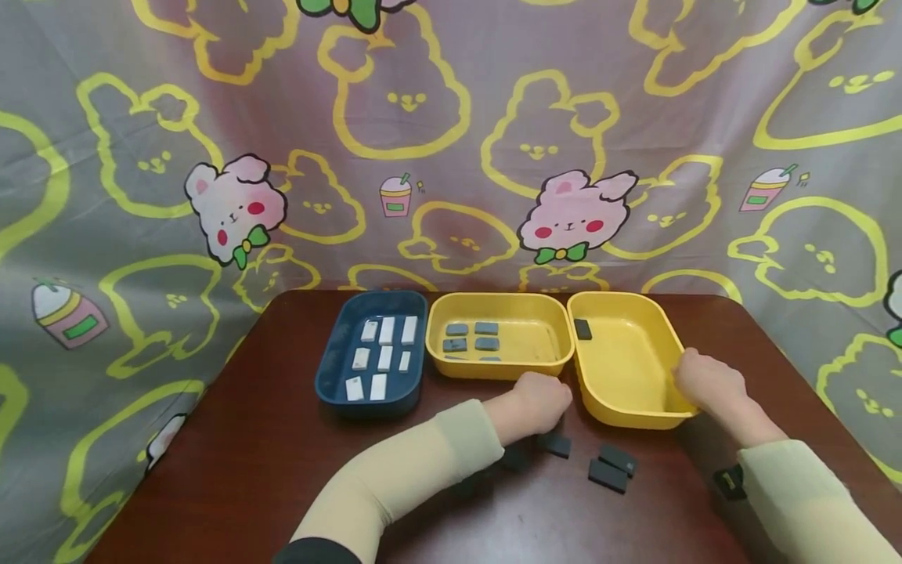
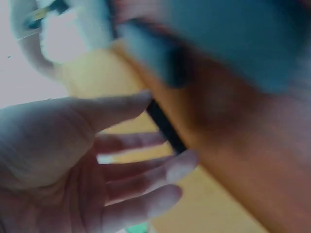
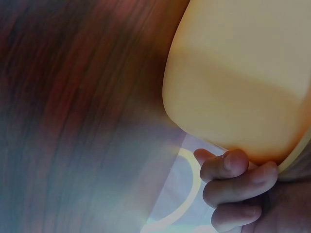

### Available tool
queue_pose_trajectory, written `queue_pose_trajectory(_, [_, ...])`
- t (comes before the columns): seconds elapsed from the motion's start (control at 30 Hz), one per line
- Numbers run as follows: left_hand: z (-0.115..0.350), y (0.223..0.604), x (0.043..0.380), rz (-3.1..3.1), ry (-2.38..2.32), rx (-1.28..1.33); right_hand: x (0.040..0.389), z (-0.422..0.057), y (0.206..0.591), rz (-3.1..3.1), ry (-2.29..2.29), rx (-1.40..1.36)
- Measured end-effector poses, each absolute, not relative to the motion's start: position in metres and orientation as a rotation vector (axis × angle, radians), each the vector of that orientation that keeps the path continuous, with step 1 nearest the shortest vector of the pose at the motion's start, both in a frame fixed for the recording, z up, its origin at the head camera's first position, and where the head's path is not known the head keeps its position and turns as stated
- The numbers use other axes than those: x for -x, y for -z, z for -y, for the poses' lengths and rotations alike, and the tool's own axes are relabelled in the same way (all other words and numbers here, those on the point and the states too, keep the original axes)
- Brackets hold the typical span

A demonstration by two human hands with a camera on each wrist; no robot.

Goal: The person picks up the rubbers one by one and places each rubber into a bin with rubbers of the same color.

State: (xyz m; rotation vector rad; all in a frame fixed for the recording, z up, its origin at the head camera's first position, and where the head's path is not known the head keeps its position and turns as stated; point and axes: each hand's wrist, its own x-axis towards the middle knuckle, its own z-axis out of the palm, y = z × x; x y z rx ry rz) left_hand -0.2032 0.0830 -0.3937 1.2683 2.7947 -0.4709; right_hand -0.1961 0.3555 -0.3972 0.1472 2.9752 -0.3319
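My left hand [image 1: 541, 401] is over the table in front of the yellow trays. Between its thumb and fingertips it pinches a thin black block [image 2: 166, 127], which the hand hides in the head view. Several dark blocks [image 1: 607, 475] lie on the table below and right of this hand. My right hand [image 1: 710, 384] grips the right side of the right yellow tray [image 1: 630, 368], fingers curled at its rim in the right wrist view [image 3: 235, 187]. One black block [image 1: 582, 329] lies inside that tray, at its left wall.
A middle yellow tray [image 1: 524, 368] holds several grey blocks [image 1: 486, 328]. Left of it stands a dark blue tray [image 1: 331, 368] with several white blocks [image 1: 386, 330]. All three trays stand side by side along the back of the brown table [image 1: 268, 439], before a patterned curtain [image 1: 437, 258].
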Motion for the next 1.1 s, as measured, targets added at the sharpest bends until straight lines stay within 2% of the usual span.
queue_pose_trajectory(0.23, [-0.084,0.326,0.226,-2.576,0.001,-1.256,0.2,-0.354,0.395,-2.99,0.338,-0.153])
queue_pose_trajectory(0.33, [-0.096,0.316,0.241,-2.581,-0.15,-1.305,0.198,-0.355,0.397,-2.978,0.342,-0.169])
queue_pose_trajectory(0.47, [-0.123,0.331,0.257,-2.681,-0.187,-1.347,0.195,-0.356,0.401,-2.966,0.341,-0.182])
queue_pose_trajectory(0.7, [-0.161,0.371,0.264,-2.837,0.016,-1.223,0.194,-0.354,0.402,-2.946,0.32,-0.234])
queue_pose_trajectory(1.1, [-0.176,0.397,0.273,-2.908,0.206,-1.037,0.195,-0.349,0.397,-2.968,0.309,-0.259])
